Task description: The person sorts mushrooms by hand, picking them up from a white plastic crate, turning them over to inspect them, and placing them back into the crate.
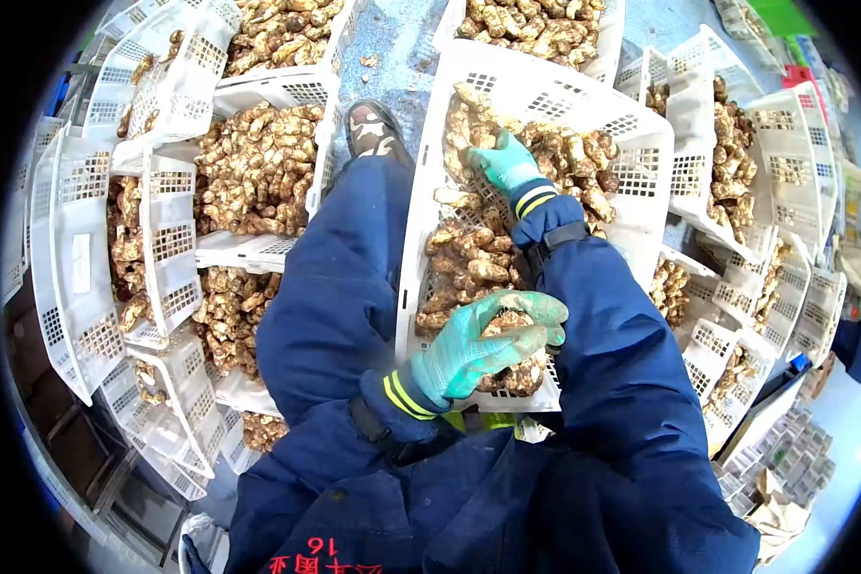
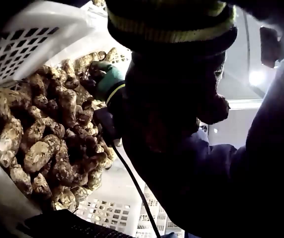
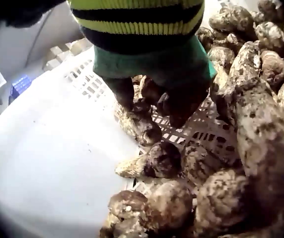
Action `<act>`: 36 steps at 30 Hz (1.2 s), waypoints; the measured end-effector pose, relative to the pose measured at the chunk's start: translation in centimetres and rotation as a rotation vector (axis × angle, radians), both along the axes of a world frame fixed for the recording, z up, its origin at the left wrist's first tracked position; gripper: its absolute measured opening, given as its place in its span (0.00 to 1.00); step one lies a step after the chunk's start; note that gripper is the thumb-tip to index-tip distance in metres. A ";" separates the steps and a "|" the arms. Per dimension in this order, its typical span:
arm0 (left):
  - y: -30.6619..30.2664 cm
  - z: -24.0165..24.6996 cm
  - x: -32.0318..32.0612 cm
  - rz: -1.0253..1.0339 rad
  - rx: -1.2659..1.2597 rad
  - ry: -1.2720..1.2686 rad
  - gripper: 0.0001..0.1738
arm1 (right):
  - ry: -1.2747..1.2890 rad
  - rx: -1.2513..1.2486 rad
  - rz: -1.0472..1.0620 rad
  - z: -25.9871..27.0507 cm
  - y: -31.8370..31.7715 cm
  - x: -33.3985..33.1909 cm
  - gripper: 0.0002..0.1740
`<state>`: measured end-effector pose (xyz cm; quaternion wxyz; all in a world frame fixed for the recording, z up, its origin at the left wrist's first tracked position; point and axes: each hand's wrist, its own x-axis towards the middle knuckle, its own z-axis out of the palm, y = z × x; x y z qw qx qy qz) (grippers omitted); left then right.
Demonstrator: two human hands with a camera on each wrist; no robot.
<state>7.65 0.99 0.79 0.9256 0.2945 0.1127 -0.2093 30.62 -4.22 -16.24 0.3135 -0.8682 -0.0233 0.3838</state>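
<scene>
In the head view, my left hand (image 1: pixel 488 344), in a green glove, cups several thick, soil-stained mushrooms (image 1: pixel 515 375) over the near end of a white crate (image 1: pixel 641 225). Its fingers curl round them. From the left wrist view this hand is mostly in shadow, with a mushroom (image 2: pixel 214 108) jutting out below it. My right hand (image 1: pixel 509 165), gloved alike, reaches down into the crate's far half. In the right wrist view its fingers (image 3: pixel 119 91) bend round a brown mushroom (image 3: pixel 151 90), just above the slotted crate floor. More mushrooms (image 1: pixel 469 258) lie heaped between the hands.
White crates full of mushrooms (image 1: pixel 258 163) stand to the left, with more crates (image 1: pixel 732 163) on the right. Another crate of mushrooms (image 1: pixel 536 29) sits beyond the working one. A shoe (image 1: pixel 375 129) rests on the wet blue floor (image 1: pixel 387 57).
</scene>
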 end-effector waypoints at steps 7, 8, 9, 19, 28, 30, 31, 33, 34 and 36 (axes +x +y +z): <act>0.2 -0.5 0.2 0.001 0.050 -0.003 0.20 | -0.254 -0.101 0.074 0.4 -0.6 -0.5 0.38; 0.1 -0.9 0.1 0.041 0.033 -0.004 0.21 | -0.211 -0.044 0.063 0.1 -1.4 0.1 0.37; 0.1 -1.2 0.0 0.079 0.014 -0.007 0.21 | 0.153 0.467 -0.171 -0.3 -3.2 0.0 0.28; 0.2 -2.0 0.9 0.208 0.215 -0.140 0.26 | 0.617 1.323 -0.515 12.0 -12.7 -6.3 0.17; -2.5 -4.7 0.6 0.099 -0.058 0.000 0.24 | 0.577 1.456 -0.727 21.0 -27.9 -12.8 0.33; -4.0 -4.0 0.9 0.058 -0.081 -0.010 0.24 | 0.509 1.559 -0.832 22.6 -29.2 -15.2 0.34; -5.5 -3.5 1.2 0.047 -0.089 0.112 0.25 | 0.504 1.600 -0.829 23.1 -29.9 -16.1 0.34; -9.0 -2.4 2.1 -0.022 0.005 0.088 0.23 | 0.406 1.623 -0.918 24.6 -31.1 -18.0 0.32; -11.3 -2.0 2.5 -0.018 -0.006 0.121 0.22 | 0.356 1.639 -0.959 25.9 -31.3 -18.9 0.33; -15.5 -1.2 1.9 -0.135 0.561 -0.694 0.25 | 0.492 1.732 -0.832 26.1 -33.6 -20.4 0.35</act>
